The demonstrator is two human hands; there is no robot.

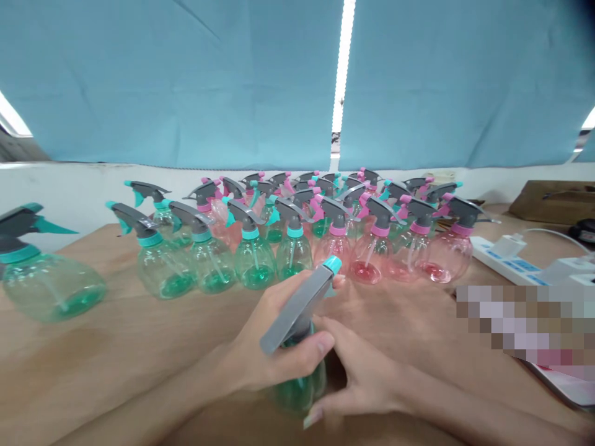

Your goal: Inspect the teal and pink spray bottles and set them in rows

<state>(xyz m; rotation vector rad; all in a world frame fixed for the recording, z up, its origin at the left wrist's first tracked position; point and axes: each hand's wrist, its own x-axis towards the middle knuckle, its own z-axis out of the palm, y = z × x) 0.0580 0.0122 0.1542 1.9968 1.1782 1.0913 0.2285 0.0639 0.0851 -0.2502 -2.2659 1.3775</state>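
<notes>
A green spray bottle (297,391) with a grey trigger head and a turquoise nozzle is close in front of me, low in the view. My left hand (274,341) is wrapped round its neck, thumb across the near side just under the head. From the right, my right hand (365,375) curves about the bottle's lower body, thumb at the near side. Its far fingertips are hidden behind the bottle. The nozzle points away and to the right. Beyond my hands stand rows of similar spray bottles, green ones (255,263) on the left and pink ones (370,260) on the right.
A single green spray bottle (46,285) stands apart at the far left. On the right lie a white power strip (506,263) with plugs and a partly blurred flat object (564,378). A brown box (553,201) is behind them. Blue curtains (186,80) hang beyond the wooden table (153,347).
</notes>
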